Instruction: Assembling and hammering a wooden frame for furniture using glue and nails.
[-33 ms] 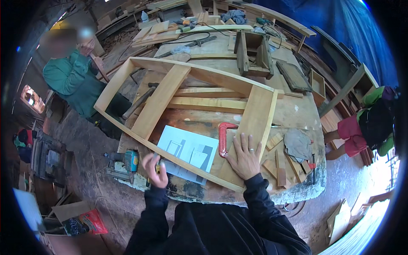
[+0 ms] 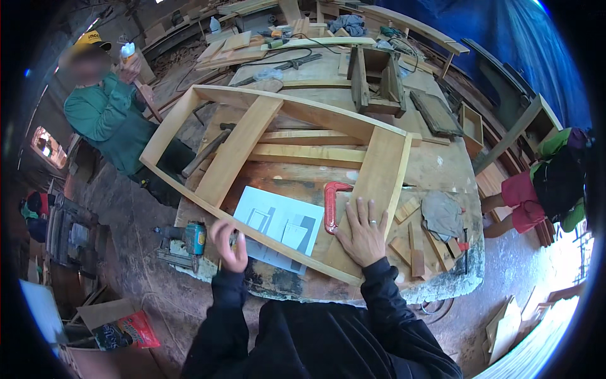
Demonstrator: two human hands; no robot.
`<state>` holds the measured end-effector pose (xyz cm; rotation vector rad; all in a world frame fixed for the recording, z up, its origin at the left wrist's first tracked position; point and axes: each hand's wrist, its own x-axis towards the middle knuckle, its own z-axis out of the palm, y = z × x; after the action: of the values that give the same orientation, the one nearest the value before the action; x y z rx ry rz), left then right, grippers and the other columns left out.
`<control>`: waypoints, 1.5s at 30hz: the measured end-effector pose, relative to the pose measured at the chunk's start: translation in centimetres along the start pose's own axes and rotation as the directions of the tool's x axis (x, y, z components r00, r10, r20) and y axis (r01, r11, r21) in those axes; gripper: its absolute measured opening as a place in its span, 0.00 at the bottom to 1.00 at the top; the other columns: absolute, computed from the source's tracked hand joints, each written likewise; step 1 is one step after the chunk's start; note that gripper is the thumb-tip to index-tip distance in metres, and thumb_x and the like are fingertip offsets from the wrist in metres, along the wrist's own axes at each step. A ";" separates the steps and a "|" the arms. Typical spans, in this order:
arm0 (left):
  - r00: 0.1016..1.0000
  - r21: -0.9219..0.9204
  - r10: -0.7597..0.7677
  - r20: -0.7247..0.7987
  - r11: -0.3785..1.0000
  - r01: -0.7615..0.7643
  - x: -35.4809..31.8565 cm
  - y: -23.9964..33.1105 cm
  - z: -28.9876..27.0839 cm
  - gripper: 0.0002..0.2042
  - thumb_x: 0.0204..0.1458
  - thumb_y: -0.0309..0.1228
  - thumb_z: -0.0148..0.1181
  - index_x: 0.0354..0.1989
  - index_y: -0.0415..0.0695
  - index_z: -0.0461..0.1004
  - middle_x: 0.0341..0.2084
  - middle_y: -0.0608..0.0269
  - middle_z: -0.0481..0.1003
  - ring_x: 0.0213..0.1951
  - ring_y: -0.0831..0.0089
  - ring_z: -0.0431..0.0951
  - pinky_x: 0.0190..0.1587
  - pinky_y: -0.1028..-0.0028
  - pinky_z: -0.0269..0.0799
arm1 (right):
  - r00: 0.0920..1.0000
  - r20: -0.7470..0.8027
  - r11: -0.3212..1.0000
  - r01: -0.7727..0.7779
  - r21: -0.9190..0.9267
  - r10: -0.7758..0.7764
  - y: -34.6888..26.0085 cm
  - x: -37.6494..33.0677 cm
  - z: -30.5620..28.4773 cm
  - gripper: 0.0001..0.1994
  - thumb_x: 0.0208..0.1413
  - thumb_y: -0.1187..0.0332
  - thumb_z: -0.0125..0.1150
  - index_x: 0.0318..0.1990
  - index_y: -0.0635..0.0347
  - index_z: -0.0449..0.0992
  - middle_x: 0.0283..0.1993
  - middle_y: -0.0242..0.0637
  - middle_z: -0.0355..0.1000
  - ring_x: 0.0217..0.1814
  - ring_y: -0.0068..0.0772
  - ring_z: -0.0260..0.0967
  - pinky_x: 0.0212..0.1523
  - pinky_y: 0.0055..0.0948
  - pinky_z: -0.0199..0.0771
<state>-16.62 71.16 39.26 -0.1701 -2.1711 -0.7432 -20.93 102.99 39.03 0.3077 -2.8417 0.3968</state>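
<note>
A wooden frame with two broad crosspieces lies across the workbench in front of me. My right hand rests flat on the near right corner of its right crosspiece, fingers stretched out, a ring on one of them. Just left of those fingers is a red C-clamp. My left hand is at the frame's near rail, fingers loosely bent and thumb apart, with nothing visible in it. A printed sheet with furniture drawings lies on the bench inside the frame, partly covered by the near rail.
A teal power tool sits at the bench's left edge. Wood offcuts and a grey cloth lie at right. Behind the frame stands an open wooden box. A person in green stands at left, another person at right.
My left hand has shifted slightly up and left along the near rail. A small yellow thing seen beside it earlier no longer shows. My right hand stays in place.
</note>
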 end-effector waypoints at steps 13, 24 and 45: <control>0.922 0.378 -0.165 0.351 0.926 0.022 3.4 -4.9 7.4 0.17 0.50 0.43 0.62 0.43 0.44 0.78 0.52 0.53 0.70 0.59 0.53 0.64 0.60 0.55 0.57 | 1.000 -0.017 0.998 -0.002 0.063 0.003 0.0 0.5 -0.5 0.31 0.56 0.41 0.52 0.62 0.49 0.68 0.69 0.43 0.59 0.74 0.50 0.48 0.71 0.62 0.30; 0.894 0.210 -0.141 0.425 0.976 0.054 3.8 -4.3 8.6 0.14 0.48 0.42 0.63 0.36 0.43 0.79 0.35 0.55 0.78 0.40 0.55 0.77 0.43 0.60 0.72 | 0.998 0.045 0.998 -0.055 0.041 0.053 0.8 -0.6 -0.7 0.33 0.53 0.46 0.58 0.64 0.51 0.65 0.70 0.46 0.55 0.75 0.53 0.45 0.70 0.61 0.33; 0.790 0.229 -0.319 0.523 0.946 0.230 3.9 -4.5 7.8 0.14 0.56 0.38 0.58 0.42 0.39 0.77 0.37 0.54 0.79 0.37 0.61 0.79 0.41 0.65 0.72 | 0.750 -0.290 0.782 -0.624 -0.011 0.594 10.6 -8.0 -0.8 0.27 0.52 0.63 0.59 0.60 0.55 0.66 0.59 0.51 0.66 0.64 0.50 0.61 0.65 0.50 0.56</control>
<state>-25.93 71.38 36.25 0.0238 -2.8500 -0.7452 -15.73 114.57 35.03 -0.6804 -2.5991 0.3636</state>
